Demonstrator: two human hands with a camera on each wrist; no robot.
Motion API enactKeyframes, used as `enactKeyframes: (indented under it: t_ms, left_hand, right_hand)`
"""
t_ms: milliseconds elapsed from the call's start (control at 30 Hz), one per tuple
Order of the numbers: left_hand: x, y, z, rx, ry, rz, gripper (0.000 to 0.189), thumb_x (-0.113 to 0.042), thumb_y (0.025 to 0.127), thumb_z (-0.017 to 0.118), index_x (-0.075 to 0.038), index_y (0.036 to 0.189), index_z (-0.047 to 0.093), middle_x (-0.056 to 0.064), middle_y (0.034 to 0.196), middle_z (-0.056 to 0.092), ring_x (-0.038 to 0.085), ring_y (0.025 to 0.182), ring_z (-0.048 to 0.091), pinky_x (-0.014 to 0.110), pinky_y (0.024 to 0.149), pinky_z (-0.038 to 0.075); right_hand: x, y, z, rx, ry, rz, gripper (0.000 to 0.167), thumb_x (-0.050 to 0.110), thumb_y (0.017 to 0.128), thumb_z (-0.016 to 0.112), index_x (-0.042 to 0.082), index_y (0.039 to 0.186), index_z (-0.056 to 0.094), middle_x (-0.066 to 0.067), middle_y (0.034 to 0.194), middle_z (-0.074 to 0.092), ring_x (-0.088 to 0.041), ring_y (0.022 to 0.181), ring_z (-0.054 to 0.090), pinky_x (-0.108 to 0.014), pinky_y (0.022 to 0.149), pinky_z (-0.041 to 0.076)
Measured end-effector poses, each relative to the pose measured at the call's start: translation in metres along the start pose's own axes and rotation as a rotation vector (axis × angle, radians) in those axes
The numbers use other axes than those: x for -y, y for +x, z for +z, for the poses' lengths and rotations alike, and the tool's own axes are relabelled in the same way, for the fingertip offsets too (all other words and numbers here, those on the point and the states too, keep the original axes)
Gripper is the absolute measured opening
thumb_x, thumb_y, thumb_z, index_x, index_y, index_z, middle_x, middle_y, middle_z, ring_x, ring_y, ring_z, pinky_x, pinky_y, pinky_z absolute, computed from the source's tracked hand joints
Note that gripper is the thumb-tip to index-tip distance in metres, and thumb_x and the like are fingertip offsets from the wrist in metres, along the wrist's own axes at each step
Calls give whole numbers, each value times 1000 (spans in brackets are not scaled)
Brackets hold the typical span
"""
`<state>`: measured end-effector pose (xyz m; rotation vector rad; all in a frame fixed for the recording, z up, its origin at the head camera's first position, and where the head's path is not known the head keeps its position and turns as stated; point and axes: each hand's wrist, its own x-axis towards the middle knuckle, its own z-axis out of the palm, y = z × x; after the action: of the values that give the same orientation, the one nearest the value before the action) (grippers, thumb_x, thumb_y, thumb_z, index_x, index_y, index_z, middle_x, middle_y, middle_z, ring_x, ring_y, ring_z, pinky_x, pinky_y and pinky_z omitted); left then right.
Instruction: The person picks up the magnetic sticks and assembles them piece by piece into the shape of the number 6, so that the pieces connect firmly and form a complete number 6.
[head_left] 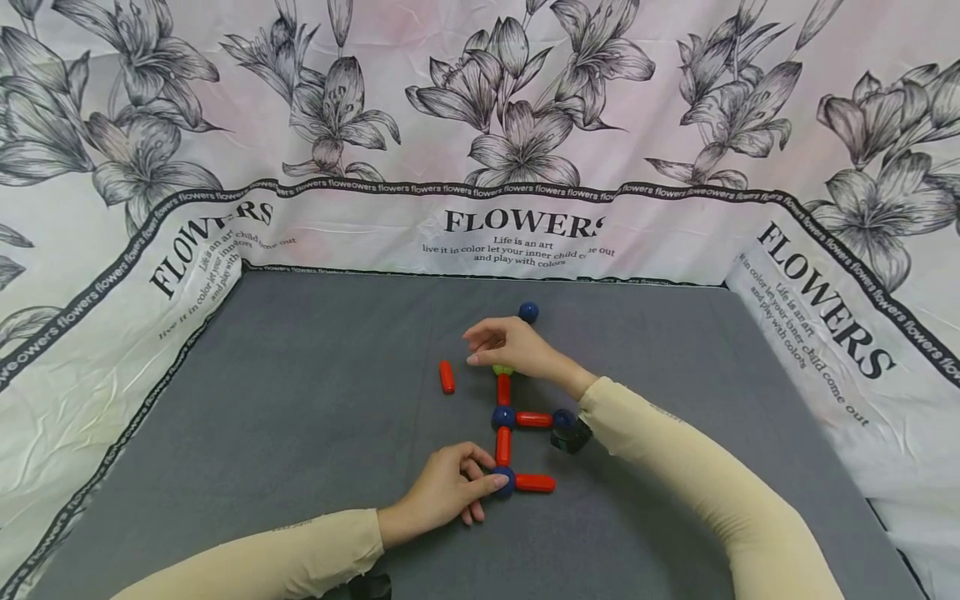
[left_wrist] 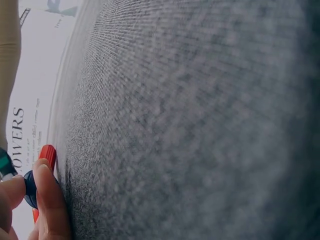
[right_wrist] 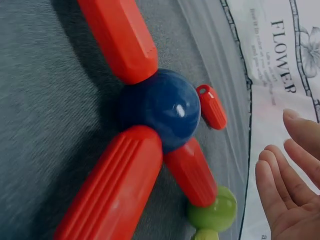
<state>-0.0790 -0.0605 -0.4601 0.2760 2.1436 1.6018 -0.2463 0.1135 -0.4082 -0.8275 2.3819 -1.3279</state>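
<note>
My left hand point(head_left: 442, 487) pinches the blue ball point(head_left: 506, 492) at the near end of a joined figure of red rods and balls. Thumb and fingers lie on that ball point(left_wrist: 30, 191) in the left wrist view. Two rods in line, with a middle blue ball point(head_left: 503, 417) between them, run back to a green ball point(head_left: 502, 368). Side rods point(head_left: 534, 419) point right from the middle and near balls. Above the green ball hovers my right hand point(head_left: 525, 348), partly covering it. Its fingers point(right_wrist: 272, 187) hold nothing in the right wrist view.
A loose red rod point(head_left: 447, 377) lies left of the figure. Behind the right hand sits another blue ball point(head_left: 528, 312). The blue ball point(head_left: 562, 417) ending the middle side rod is near the black wrist camera point(head_left: 572, 437). Flower-printed cloth point(head_left: 525, 225) borders the grey table point(head_left: 337, 375).
</note>
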Motion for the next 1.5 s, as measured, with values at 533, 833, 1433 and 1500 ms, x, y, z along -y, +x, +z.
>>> enactKeyframes:
  t_ms: [533,833,1433,1500]
  left_hand:
    - [2,0,-1,28,-40,-12,35,-33,90,73,-4,108,63,13,74,68,11,48,62,33,46,55]
    - [2,-1,0,27,-37,-16,35,-33,90,73,-5,107,63,10,72,68,11,47,62,32,46,55]
    - [2,0,-1,33,-20,-3,35,-34,90,73,-5,107,63,9,71,68,11,47,62,32,47,55]
    - [2,1,-1,32,-19,-1,35,-33,90,73,-4,107,63,8,71,68,11,47,62,32,47,55]
  right_hand:
    - [1,26,39,-3,-137,165,42,26,83,81,9,120,70,-6,97,74,-11,80,64,-21,71,50]
    - [3,27,51,-12,-144,226,43,25,82,82,8,119,69,-5,86,74,-12,68,63,-22,61,48]
    - [3,30,53,-19,-112,240,32,18,80,84,10,108,72,-6,80,73,-10,62,62,-20,58,45]
    - [3,30,53,-20,-100,239,31,17,80,83,10,107,71,-6,80,72,-11,62,62,-21,58,46]
